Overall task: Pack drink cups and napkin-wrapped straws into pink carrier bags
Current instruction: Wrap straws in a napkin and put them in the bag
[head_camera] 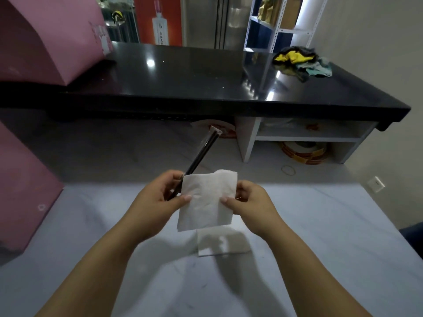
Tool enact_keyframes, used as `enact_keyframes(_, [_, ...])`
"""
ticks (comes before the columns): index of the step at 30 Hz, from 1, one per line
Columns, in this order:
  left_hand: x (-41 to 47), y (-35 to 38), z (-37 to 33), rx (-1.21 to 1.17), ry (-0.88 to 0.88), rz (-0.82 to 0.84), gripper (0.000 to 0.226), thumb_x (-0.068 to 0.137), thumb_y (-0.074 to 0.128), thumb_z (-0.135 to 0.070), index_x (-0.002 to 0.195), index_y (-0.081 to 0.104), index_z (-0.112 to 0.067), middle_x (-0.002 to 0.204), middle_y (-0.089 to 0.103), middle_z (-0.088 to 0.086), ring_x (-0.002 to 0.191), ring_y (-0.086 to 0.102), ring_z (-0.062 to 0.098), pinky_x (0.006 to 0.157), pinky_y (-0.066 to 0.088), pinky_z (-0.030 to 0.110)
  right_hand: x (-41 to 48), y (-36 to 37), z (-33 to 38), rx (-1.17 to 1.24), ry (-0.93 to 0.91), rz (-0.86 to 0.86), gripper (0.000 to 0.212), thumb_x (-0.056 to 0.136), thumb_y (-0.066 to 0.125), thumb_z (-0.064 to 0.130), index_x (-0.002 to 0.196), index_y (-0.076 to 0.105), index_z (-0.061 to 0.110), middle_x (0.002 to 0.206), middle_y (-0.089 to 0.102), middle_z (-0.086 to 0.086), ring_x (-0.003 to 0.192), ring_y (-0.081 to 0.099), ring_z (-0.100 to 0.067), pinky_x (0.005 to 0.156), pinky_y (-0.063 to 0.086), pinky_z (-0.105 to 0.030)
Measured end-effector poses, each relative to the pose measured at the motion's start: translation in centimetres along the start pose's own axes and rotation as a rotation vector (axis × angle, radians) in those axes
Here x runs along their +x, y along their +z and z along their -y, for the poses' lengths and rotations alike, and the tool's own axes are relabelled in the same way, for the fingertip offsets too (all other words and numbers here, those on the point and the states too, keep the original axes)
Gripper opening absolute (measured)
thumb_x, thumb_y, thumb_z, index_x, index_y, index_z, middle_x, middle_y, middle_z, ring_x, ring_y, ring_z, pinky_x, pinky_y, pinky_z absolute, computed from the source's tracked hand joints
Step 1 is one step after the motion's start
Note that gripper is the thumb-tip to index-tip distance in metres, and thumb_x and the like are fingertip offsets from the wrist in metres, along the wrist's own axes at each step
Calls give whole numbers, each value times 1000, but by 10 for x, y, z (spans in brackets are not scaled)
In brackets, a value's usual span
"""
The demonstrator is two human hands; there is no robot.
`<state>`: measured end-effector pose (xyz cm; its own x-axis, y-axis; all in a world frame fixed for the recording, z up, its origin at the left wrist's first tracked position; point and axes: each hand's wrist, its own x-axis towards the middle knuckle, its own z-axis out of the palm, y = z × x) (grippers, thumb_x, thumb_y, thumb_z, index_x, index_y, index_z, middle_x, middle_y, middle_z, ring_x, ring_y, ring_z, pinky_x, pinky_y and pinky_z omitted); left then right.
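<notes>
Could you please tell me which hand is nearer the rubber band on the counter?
Right. The right hand holds the napkin, below-left of the rubber band; the left hand is farther left, gripping the straw.

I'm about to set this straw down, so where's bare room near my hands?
The grey worktop is bare right of the napkin stack, up to the rubber band. The black counter is bare mid-span, between the upper pink bag and the cloth pile. Crowded: the left edge by the lower pink bag, and directly beneath your left hand and right hand.
</notes>
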<state>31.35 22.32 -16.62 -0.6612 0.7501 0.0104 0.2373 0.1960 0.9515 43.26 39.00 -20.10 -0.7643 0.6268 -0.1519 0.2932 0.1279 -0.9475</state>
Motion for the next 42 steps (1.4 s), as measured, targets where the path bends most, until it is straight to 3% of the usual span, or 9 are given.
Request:
enact_keyframes(6, [-1,-22,-5,81,26,-121,26,86,63,-10,96,55,-33,89,67,-10,69,60,-7,54,44,13,-3,6,29,-21,-105,-5,12,83,70,18,93,65,14,92,70,-2,85,67,-23,79,56,-49])
enact_keyframes(11, [-10,-47,-14,144,63,-320,20,85,65,-20,98,56,-33,85,64,-6,76,60,9,68,46,26,-3,15,57,-36,-223,-12,7,84,69,13,83,63,15,81,70,-2,79,67,-26,72,57,-47])
enact_keyframes(14, [-17,-72,-20,57,55,-396,7,91,57,-27,95,60,-32,83,63,-6,65,53,7,59,39,22,-2,26,77,-77,-310,-17,7,84,69,13,82,63,17,80,68,1,75,66,-20,69,58,-42])
enact_keyframes(18, [-32,-111,-38,77,122,-448,16,83,50,-34,91,64,-34,73,63,-8,56,50,4,54,38,23,1,45,106,-123,-414,1,9,86,68,18,80,62,21,79,67,4,74,65,-17,63,57,-33])
enact_keyframes(27, [-77,-214,-83,407,326,-553,24,95,45,-17,92,59,-36,74,63,-4,65,57,5,56,44,10,1,111,193,-73,-682,38,10,85,69,17,80,61,22,77,67,1,72,64,-18,60,54,-33])
enact_keyframes(31, [-95,-274,-83,453,336,-617,22,95,43,-17,92,58,-32,87,65,-15,70,59,7,58,45,8,-3,157,235,-40,-798,51,13,85,68,18,80,58,26,79,66,4,66,62,-6,51,48,-19])
enact_keyframes(34, [-101,-322,-72,526,321,-628,21,96,43,-17,90,58,-31,80,65,-11,72,59,4,60,44,7,-4,198,263,-39,-845,65,13,85,68,18,81,58,26,80,66,4,65,61,-5,50,46,-15])
enact_keyframes(39, [-100,-396,-43,552,265,-612,18,96,44,-22,88,57,-31,80,65,-4,72,61,10,72,56,38,1,271,294,-151,-919,82,9,86,68,21,84,60,25,80,65,8,69,62,-6,51,47,-17])
enact_keyframes(42, [-93,-429,-27,592,260,-571,17,96,43,-23,89,57,-32,80,65,-1,73,62,17,71,55,43,9,307,303,-284,-968,57,7,86,68,22,84,61,22,66,61,4,57,56,-12,47,46,-23])
